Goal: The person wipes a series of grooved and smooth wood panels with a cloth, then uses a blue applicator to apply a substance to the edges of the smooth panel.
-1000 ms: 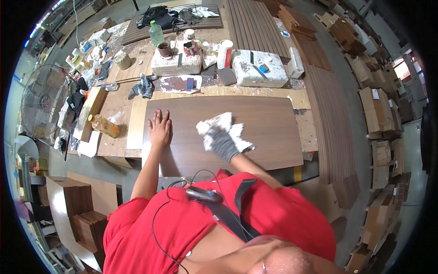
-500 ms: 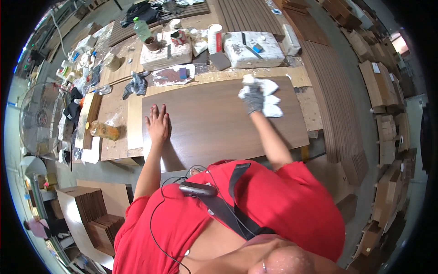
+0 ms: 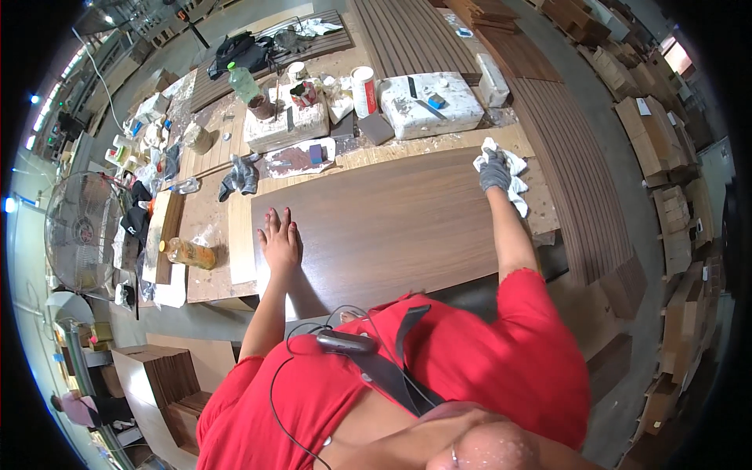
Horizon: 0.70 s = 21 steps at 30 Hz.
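A brown wood-grain panel lies flat on the workbench before me. My left hand is bare and rests on the panel near its left end, fingers spread and holding nothing. My right hand wears a grey glove and presses a white cloth at the panel's far right corner. Part of the cloth hangs out beside the glove. Beyond the panel's far left edge lies another grey glove, close to a stained white sheet with a dark blue block on it.
Paint-spattered white blocks stand along the far side with a green-capped bottle and a white canister. A bottle of amber liquid lies left. Slatted panels run along the right. A fan stands far left.
My right hand has moved right with the cloth, from the panel's upper surface to its far right corner. My left hand stays on the panel's left part. The whole view has shifted slightly.
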Tool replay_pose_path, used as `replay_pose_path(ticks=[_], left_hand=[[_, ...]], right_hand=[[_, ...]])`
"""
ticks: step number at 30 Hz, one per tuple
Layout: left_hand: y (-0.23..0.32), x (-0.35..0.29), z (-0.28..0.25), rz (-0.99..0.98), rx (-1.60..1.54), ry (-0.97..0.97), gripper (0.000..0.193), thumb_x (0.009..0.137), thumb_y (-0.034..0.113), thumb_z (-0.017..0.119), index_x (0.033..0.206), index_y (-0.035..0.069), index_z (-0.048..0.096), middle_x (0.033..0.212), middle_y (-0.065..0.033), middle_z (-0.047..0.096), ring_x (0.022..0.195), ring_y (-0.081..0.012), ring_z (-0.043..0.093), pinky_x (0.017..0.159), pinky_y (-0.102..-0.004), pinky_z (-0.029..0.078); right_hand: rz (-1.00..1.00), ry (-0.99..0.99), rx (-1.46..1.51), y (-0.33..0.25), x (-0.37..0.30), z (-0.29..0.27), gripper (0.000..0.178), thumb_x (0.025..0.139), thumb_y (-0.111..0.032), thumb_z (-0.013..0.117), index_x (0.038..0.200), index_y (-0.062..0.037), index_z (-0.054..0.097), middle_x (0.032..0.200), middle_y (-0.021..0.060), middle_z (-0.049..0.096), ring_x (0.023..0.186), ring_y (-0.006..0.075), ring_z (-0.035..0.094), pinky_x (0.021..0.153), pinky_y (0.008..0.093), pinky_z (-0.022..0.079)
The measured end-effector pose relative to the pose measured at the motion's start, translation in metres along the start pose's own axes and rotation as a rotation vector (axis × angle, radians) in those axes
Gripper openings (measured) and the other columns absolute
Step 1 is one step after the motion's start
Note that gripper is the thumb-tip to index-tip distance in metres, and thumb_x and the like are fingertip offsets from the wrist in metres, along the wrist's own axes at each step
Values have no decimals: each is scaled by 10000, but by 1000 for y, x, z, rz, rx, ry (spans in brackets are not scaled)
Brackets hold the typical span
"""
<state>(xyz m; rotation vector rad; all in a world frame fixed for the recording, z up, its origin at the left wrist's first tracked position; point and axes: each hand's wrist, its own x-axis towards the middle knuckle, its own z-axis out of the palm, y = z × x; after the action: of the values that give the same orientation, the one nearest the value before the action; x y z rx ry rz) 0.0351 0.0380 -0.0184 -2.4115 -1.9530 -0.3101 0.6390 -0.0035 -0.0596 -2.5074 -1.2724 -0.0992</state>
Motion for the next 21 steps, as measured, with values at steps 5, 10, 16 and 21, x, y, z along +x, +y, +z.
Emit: replay_pose_path(ticks=[5, 10, 16, 21], left_hand=[[6, 1, 3, -3, -40, 14, 472, 1024, 374, 357, 1480, 268, 415, 1593, -88, 270, 1470, -265, 240, 1190, -508, 127], [2, -1, 1, -41, -71, -69, 482, 1020, 385, 363, 1482, 259, 409, 1590, -95, 270, 1474, -272, 229, 1176, -551, 140], [48, 83, -213, 167, -898, 51, 597, 865, 224, 738, 1389, 49, 511, 1165, -192, 680, 1002, -253, 686, 839, -351, 531], [71, 9, -452, 1169, -1447, 724, 650, 806, 149, 789, 1378, 23, 506, 1322, -96, 565, 1030, -180, 615, 934, -324, 512]], right_hand=[[-12, 123, -53, 30, -65, -18, 482, 886, -318, 604, 1355, -260, 512, 1547, 121, 307, 1415, 315, 305, 1157, 448, 252], [15, 81, -129, 10, -121, -42, 489, 885, -306, 604, 1355, -215, 507, 1533, 121, 326, 1425, 294, 290, 1198, 431, 180], [88, 49, -67, 12, -122, -41, 503, 875, -284, 622, 1362, -225, 509, 1547, 92, 316, 1444, 257, 267, 1205, 424, 162], [81, 73, -118, 11, -124, -39, 500, 871, -259, 648, 1354, -217, 523, 1560, 81, 314, 1448, 251, 264, 1205, 422, 164]])
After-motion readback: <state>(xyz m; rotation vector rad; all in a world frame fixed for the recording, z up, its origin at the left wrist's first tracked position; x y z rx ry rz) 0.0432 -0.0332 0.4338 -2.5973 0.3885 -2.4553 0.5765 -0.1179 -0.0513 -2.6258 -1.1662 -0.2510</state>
